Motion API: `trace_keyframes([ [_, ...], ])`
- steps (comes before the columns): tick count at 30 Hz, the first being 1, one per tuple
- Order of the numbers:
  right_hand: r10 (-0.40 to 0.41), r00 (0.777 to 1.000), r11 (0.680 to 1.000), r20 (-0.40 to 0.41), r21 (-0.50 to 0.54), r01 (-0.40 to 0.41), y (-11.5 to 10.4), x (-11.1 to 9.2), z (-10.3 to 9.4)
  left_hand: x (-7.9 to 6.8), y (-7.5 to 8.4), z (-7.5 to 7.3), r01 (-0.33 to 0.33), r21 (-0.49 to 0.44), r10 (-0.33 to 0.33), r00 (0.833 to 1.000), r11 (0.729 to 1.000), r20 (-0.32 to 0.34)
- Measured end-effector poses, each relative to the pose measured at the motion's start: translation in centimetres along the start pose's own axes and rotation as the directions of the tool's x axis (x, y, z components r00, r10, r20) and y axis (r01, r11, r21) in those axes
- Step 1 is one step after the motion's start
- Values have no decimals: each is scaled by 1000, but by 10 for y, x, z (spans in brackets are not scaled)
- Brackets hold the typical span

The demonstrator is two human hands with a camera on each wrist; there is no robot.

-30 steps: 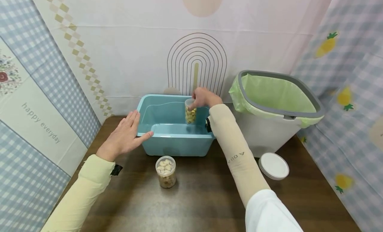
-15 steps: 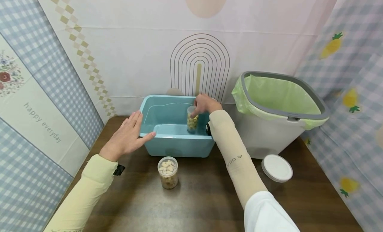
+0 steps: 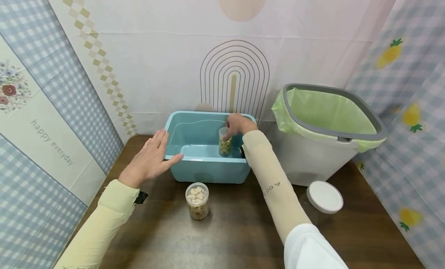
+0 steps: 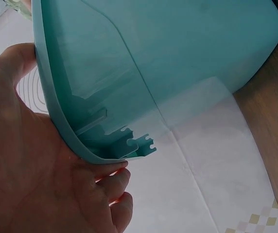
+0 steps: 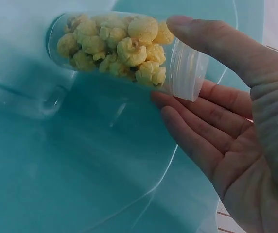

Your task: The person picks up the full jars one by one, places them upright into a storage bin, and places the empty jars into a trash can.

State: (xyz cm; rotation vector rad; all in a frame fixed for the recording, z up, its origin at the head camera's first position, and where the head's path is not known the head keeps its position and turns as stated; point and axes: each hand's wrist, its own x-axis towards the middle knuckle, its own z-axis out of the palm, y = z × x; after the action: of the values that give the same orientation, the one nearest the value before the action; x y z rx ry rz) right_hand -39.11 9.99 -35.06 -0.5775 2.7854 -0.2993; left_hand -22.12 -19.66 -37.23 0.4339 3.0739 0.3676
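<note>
My right hand (image 3: 240, 124) reaches into the blue basin (image 3: 208, 170) and holds a clear jar of popcorn (image 3: 225, 147) near its top, thumb on one side and fingers on the other. In the right wrist view the popcorn jar (image 5: 114, 46) has a translucent lid (image 5: 186, 68), and its base meets the basin floor. My left hand (image 3: 147, 157) rests on the basin's left rim with fingers straight; the left wrist view shows the thumb and fingertips against the rim (image 4: 51, 97). A clear jar of cashews (image 3: 197, 201) stands on the table in front of the basin.
To the right of the basin stands a white bin (image 3: 306, 161) with a grey rim and a green liner (image 3: 326, 109). A round white-lidded container (image 3: 325, 197) is on the dark wooden table (image 3: 229, 242) before the bin. A patterned cloth (image 3: 167, 68) hangs behind.
My right hand has lowered the popcorn jar from higher inside the basin down to its floor, near the right end. The left hand has stayed on the rim. The head view has shifted slightly.
</note>
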Motion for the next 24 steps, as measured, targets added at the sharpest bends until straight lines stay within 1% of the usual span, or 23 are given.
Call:
trace_keyframes([
  [7,-21,1000,1000,5,0,21,-4,1,3,-3,2,-1,-3,-9,3,1000,1000,-20],
  [12,-1,1000,1000,24,-22,1,-3,-1,6,-3,3,2,-10,-14,9,1000,1000,-18],
  [15,7,1000,999,29,-50,-6,-3,-4,4,-3,3,4,-11,-17,11,1000,1000,-18],
  [19,11,1000,997,6,-70,-10,-9,-9,-8,-3,2,3,-9,-16,8,1000,1000,-15],
  [24,-3,1000,997,-19,-83,2,-23,-18,-30,-3,0,-1,-6,-15,6,1000,1000,-16],
])
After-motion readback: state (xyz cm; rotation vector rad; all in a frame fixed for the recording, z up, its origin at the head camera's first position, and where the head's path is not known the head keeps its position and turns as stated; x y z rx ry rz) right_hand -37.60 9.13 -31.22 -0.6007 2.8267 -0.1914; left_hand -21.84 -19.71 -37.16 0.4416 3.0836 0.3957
